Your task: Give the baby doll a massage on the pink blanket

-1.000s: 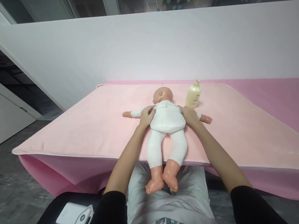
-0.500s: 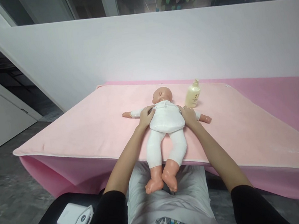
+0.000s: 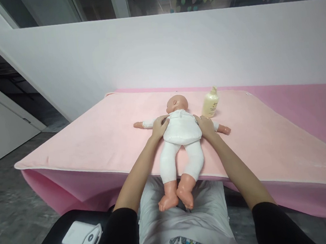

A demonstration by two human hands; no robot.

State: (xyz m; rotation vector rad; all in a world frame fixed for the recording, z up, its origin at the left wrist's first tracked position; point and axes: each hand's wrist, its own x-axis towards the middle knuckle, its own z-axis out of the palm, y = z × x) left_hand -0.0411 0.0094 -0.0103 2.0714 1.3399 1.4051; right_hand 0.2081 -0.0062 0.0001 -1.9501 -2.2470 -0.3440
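A baby doll [image 3: 182,127] with a white cloth body lies face down, its head at the far end and turned to the left. Both its arms stretch out sideways, and its feet hang past the front edge of the table. My left hand [image 3: 160,127] clasps the doll's left-hand side below the armpit, thumb on its back. On the opposite side, my right hand [image 3: 205,126] holds the torso the same way. Fingers under the doll are hidden. Just beyond my right hand stands a pale yellow pump bottle [image 3: 210,103].
A light pink blanket [image 3: 94,133] covers the table over a darker pink cloth [image 3: 309,102]. Behind it rises a white wall [image 3: 155,53] with a window above. At lower left, a white power bank [image 3: 80,235] with a cable lies on a black seat [image 3: 50,242].
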